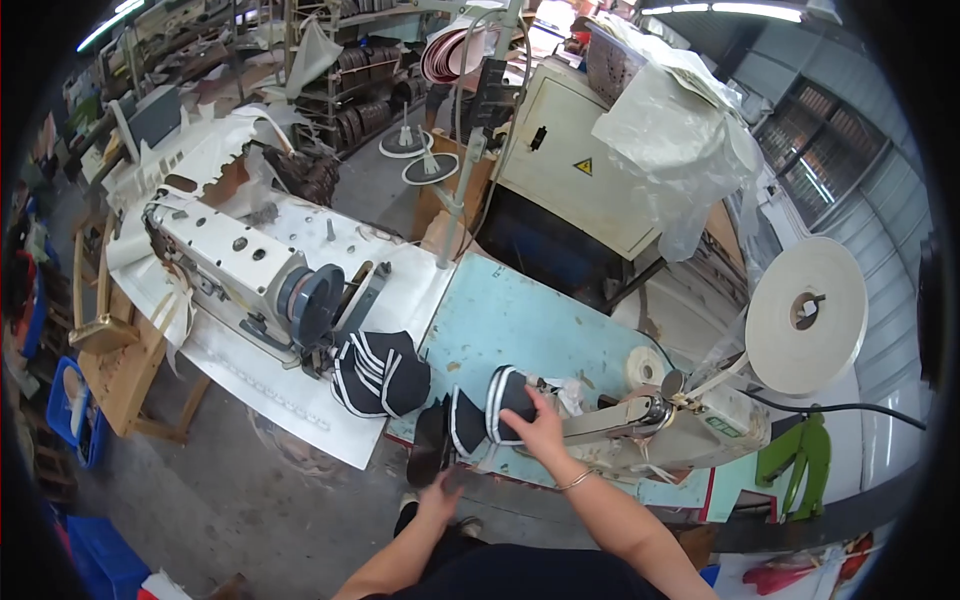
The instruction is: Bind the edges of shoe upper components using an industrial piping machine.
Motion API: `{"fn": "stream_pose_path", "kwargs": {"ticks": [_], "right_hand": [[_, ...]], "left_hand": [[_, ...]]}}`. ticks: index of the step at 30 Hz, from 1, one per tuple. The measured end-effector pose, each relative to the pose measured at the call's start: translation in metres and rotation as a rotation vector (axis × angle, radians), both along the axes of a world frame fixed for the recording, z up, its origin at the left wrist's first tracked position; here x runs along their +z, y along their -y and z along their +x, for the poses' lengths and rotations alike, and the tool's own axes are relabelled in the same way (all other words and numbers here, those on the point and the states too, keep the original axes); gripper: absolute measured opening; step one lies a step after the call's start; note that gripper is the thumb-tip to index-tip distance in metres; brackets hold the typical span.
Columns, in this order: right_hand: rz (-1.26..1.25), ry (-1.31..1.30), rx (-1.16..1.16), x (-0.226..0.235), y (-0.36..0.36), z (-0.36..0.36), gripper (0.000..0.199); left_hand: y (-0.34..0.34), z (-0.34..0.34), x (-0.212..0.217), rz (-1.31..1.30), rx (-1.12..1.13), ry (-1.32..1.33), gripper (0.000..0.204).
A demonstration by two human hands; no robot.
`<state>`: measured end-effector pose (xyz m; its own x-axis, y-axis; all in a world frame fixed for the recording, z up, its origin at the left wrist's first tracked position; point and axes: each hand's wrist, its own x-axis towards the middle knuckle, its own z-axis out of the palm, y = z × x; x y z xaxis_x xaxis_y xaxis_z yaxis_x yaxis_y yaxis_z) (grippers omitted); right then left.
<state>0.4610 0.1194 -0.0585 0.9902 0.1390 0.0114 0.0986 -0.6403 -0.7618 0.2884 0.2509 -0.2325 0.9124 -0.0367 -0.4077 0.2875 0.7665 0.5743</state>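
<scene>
My right hand (541,430) rests on a black fabric piece with white stripes (505,397), pressing it against the arm of a sewing machine (660,420) on the light blue table (520,320). My left hand (440,497) is lower, below the table's front edge, touching a dark fabric piece (432,455) that hangs there; whether its fingers grip it is unclear. A small stack of black striped pieces (378,372) lies to the left, on a white sheet.
A second white sewing machine (240,270) stands on the white-covered table at left. A big roll of white tape (806,315) sits at right, a beige cabinet (580,160) behind. Blue crates (75,410) and a wooden chair (105,330) are at far left.
</scene>
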Motion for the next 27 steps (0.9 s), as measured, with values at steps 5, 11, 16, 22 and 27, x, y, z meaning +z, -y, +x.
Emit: {"fn": "stream_pose_path", "kwargs": {"ticks": [5,11,16,22,27], "right_hand": [[0.078,-0.051,0.005,-0.005,-0.028,-0.016,0.069],[0.054,0.047,0.024,-0.025,-0.014,-0.002,0.066],[-0.019,0.197,0.043,-0.015,-0.013,0.011,0.064],[0.119,0.330,0.073,0.023,0.020,-0.016,0.060],[0.149,0.107,0.286,0.028,0.082,-0.099,0.061]], "left_hand": [[-0.019,0.046,0.121,0.708,0.578,-0.066,0.066],[-0.005,0.116,0.090,0.222,0.338,-0.166,0.040],[0.023,0.078,0.073,0.572,0.595,-0.234,0.053],[0.068,0.020,0.045,-0.046,0.422,-0.704,0.061],[0.121,0.048,-0.023,-0.605,0.124,-0.224,0.029]]}}
